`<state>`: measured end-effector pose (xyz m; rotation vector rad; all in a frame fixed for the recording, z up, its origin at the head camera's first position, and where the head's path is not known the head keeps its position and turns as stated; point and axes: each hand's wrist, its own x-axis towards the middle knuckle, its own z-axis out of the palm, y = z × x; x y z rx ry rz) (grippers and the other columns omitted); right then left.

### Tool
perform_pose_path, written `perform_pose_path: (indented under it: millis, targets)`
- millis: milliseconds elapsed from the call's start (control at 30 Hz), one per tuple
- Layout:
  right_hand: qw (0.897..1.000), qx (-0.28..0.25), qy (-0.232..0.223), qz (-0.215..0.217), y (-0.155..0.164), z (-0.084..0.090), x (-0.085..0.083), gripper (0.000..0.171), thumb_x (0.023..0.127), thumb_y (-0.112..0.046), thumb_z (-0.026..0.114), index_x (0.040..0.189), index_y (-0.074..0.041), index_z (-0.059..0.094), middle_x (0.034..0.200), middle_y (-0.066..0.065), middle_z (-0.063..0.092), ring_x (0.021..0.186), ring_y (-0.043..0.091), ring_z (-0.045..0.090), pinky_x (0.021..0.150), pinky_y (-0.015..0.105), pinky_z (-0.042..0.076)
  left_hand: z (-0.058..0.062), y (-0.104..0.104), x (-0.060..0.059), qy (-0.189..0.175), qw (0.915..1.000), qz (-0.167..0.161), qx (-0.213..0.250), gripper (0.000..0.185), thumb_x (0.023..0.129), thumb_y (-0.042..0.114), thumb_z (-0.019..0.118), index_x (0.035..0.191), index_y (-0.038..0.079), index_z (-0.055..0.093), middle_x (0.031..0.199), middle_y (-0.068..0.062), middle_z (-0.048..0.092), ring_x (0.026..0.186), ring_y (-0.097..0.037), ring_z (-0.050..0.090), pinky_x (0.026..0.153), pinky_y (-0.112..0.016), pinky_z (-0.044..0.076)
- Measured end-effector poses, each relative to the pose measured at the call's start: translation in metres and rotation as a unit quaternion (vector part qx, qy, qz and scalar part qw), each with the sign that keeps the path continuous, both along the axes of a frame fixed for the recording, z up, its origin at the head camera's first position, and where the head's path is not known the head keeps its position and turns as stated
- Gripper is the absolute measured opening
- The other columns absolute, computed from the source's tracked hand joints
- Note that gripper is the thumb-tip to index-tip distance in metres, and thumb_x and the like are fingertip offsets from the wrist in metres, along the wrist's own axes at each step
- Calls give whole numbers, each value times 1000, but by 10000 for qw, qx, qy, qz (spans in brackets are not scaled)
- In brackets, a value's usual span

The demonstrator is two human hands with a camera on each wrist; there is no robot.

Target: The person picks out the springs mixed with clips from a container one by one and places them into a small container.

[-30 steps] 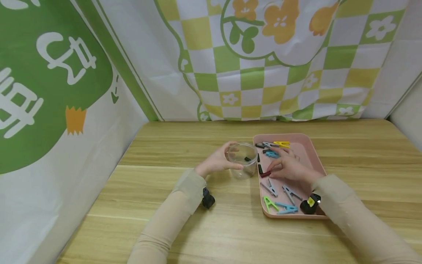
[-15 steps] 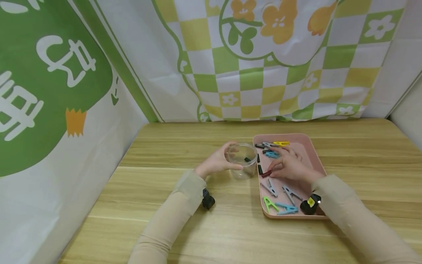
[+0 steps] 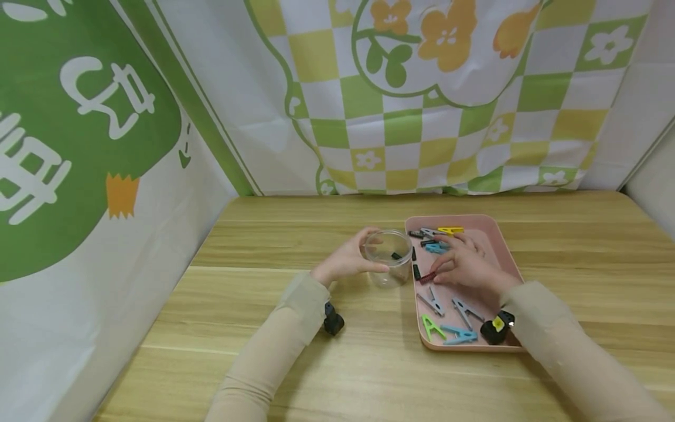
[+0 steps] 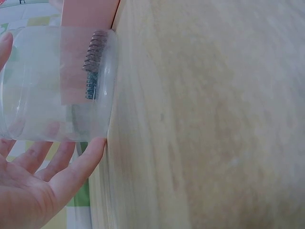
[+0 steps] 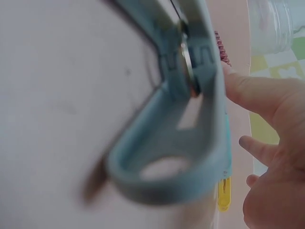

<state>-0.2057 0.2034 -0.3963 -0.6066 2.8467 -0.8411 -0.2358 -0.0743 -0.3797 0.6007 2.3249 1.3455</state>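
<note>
As the right hand (image 3: 466,269), the nearer one, pinched the red spring (image 3: 426,279) by its right end in the pink tray (image 3: 489,237), the coil's length pointed left, toward the wall; just past that, the left hand (image 3: 345,259) gripped the clear jar (image 3: 389,274)

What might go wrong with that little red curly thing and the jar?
The right hand pinches the red coil near one end, so it might slip onto the pink tray. The left hand holds the open clear jar; a bump might tip it and spill the coils inside.
</note>
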Motion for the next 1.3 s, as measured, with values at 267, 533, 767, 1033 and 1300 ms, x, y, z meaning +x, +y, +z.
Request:
perform_pose_path:
  millis: [267, 533, 767, 1033, 1300]
  targets:
    - [9998, -166, 68, 45, 3, 0, -1, 6, 77, -18, 78, 82, -20, 76, 150, 23, 27, 133, 57, 4, 98, 73, 1, -2, 0, -1, 15, 10000, 6, -2, 82, 80, 18, 77, 147, 18, 29, 144, -6, 44, 127, -27, 45, 99, -45, 42]
    - [9995, -319, -57, -29, 3, 3, -3, 7, 77, -18, 78, 83, -17, 76, 151, 24, 24, 134, 57, 1, 98, 73, -2, -1, 0, 0, 1, 10000, 29, 11, 81, 81, 17, 77, 146, 19, 29, 144, -7, 44, 127, -28, 45, 100, -46, 42]
    - [9993, -350, 111, -42, 2, 5, 0, 6, 77, -17, 78, 82, -16, 75, 149, 24, 28, 132, 56, 9, 101, 71, 4, -1, 0, 0, -73, 9999, 13, 71, 81, 80, 16, 77, 145, 20, 30, 145, -8, 43, 127, -28, 46, 97, -44, 44]
    - [9986, -445, 257, 96, 2, 8, -3, 5, 78, -12, 76, 83, -12, 75, 148, 27, 29, 132, 60, 9, 102, 70, 3, -1, -1, 0, -9, 10000, 19, 42, 82, 80, 18, 77, 146, 19, 29, 144, -8, 43, 128, -29, 43, 103, -47, 39]
    - [9981, -497, 315, 162, 1, 10, -3, 8, 78, -13, 76, 85, -9, 75, 148, 30, 27, 133, 60, 10, 103, 71, 2, -2, -1, -2, 37, 10000, -38, -39, 82, 80, 20, 77, 146, 20, 29, 144, -8, 43, 128, -29, 44, 100, -47, 42]
